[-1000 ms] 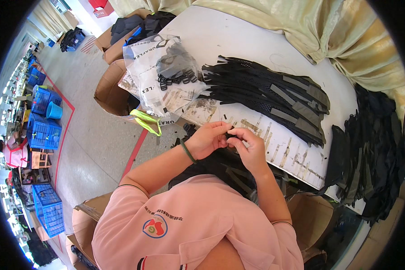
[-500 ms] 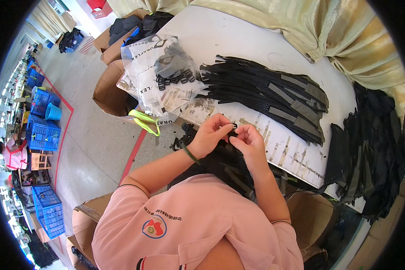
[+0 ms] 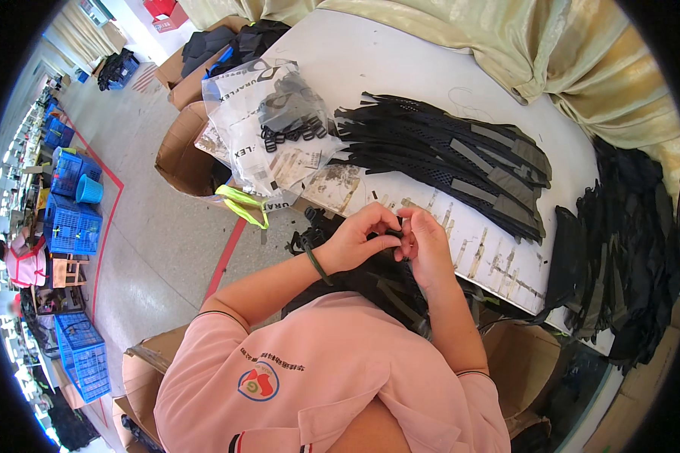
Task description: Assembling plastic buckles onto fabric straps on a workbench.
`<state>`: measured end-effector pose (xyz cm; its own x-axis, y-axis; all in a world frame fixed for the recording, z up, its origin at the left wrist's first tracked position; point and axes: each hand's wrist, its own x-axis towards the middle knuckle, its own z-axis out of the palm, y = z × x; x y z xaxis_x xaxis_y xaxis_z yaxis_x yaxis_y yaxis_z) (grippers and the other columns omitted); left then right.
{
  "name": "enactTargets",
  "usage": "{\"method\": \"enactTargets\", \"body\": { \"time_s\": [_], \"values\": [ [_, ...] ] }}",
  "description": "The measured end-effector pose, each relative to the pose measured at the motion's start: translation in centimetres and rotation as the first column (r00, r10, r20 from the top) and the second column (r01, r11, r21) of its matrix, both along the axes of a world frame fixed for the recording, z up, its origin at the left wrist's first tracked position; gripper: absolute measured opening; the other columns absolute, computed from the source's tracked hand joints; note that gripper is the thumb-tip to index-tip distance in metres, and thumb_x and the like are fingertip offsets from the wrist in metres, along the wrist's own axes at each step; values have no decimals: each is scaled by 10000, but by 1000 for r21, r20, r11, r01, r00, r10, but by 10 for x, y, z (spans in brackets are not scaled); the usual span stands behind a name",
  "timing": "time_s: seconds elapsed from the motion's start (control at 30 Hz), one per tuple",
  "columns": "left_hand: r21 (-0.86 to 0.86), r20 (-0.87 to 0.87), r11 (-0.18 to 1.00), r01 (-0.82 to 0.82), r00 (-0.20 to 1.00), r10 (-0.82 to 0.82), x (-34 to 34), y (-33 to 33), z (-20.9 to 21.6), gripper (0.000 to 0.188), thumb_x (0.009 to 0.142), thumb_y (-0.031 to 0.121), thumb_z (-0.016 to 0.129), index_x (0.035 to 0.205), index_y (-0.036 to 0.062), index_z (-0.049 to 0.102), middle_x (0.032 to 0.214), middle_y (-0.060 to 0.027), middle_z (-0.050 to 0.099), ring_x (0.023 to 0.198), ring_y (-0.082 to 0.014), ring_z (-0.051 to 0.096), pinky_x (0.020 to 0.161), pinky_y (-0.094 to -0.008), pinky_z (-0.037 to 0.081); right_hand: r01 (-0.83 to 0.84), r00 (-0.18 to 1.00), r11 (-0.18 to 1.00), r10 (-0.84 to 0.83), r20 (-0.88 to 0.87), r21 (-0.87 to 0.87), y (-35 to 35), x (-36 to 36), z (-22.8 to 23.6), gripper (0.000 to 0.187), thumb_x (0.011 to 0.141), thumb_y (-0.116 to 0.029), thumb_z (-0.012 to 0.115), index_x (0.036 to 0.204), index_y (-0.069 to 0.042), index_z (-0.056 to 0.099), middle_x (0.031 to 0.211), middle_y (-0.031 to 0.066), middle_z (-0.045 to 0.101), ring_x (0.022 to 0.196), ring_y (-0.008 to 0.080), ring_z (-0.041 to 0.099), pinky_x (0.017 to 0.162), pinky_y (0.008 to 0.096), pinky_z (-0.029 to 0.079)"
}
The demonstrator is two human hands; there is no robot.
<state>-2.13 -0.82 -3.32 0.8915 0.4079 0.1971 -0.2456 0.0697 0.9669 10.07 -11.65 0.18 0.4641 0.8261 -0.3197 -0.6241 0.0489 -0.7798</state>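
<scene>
Close together at the table's near edge, both my hands pinch a small black piece, mostly covered by the fingers; a buckle on a strap end is possible, but I cannot tell. My left hand (image 3: 363, 238) has thumb and fingertips closed on its left side. My right hand (image 3: 425, 245) closes on it from the right, fingers curled. Black straps and fabric (image 3: 385, 283) hang below the hands over my lap. Beyond the hands, a bundle of black mesh straps with grey patches (image 3: 446, 158) lies on the white table (image 3: 355, 53). Black plastic buckles (image 3: 295, 134) lie by a clear bag.
The clear printed plastic bag (image 3: 242, 121) rests on the table's left corner, above a cardboard box (image 3: 177, 155). A neon yellow strap (image 3: 245, 205) hangs there. More black straps (image 3: 627, 257) drape over the right edge. Blue crates (image 3: 81, 355) line the floor at left.
My hands have drawn closer together and tipped slightly downward. The fingers now cover more of the small black piece, which showed between the fingertips before.
</scene>
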Motion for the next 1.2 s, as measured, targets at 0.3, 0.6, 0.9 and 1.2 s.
{"method": "enactTargets", "body": {
  "time_s": [0.3, 0.6, 0.9, 1.2],
  "values": [
    [-158, -195, 982, 101, 972, -131, -29, 1, 24, 261, 854, -20, 594, 1079, 40, 476, 828, -16, 527, 726, -78, 539, 639, -225, 460, -251, 924, 946, 298, 241, -207, 11, 25, -5, 155, 897, -173, 572, 879, -25, 613, 672, -25, 540, 540, 58, 452, 518, 199, 384],
    [794, -318, 593, -135, 739, 594, -108, 33, 24, 299, 844, 154, 655, 1109, 75, 541, 786, 21, 514, 626, -57, 470, 570, -206, 403, 250, -367, 966, 157, 917, -65, 62, 101, -36, 308, 698, -127, 716, 982, -88, 602, 994, 71, 550, 1005, 286, 492, 844, 392, 398],
    [-373, -358, 917, -142, 934, -1, -15, 35, 6, 267, 916, 173, 555, 1145, 34, 559, 971, -30, 612, 716, -80, 556, 633, -223, 466, 176, -336, 965, 244, 910, -193, 46, 75, -8, 166, 713, -111, 688, 828, -65, 578, 738, 96, 598, 781, 295, 591, 757, 402, 425],
    [-513, -131, 842, -166, 985, 114, 20, 42, -15, 113, 878, 88, 604, 979, 48, 575, 827, -21, 592, 659, -94, 559, 604, -227, 464, -198, 286, 776, 631, 721, -599, -11, 62, 11, 290, 776, -168, 679, 1009, -33, 572, 770, 151, 647, 707, 270, 634, 660, 362, 472]
  ]
}}
